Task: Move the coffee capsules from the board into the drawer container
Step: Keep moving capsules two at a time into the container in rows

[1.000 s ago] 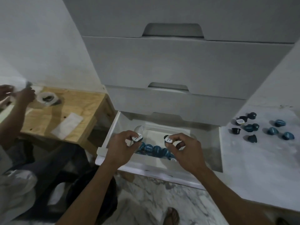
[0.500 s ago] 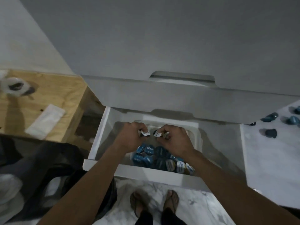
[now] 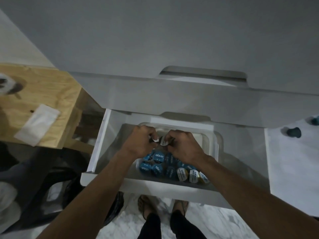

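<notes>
White-lidded capsules sit pinched in each hand, left hand [image 3: 140,141] and right hand [image 3: 183,146], over the container [image 3: 213,144] in the open drawer [image 3: 98,144]; the right capsule [image 3: 163,140] has its lid tilted toward the camera. Blue capsules [image 3: 156,168] fill the container's near side.

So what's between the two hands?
In the head view, two white-lidded capsules, one pinched by the left hand, one by the right hand, nearly touching.

Dim light; marbled floor [image 3: 215,219]; plywood table [image 3: 43,94] left; grey wall.
</notes>
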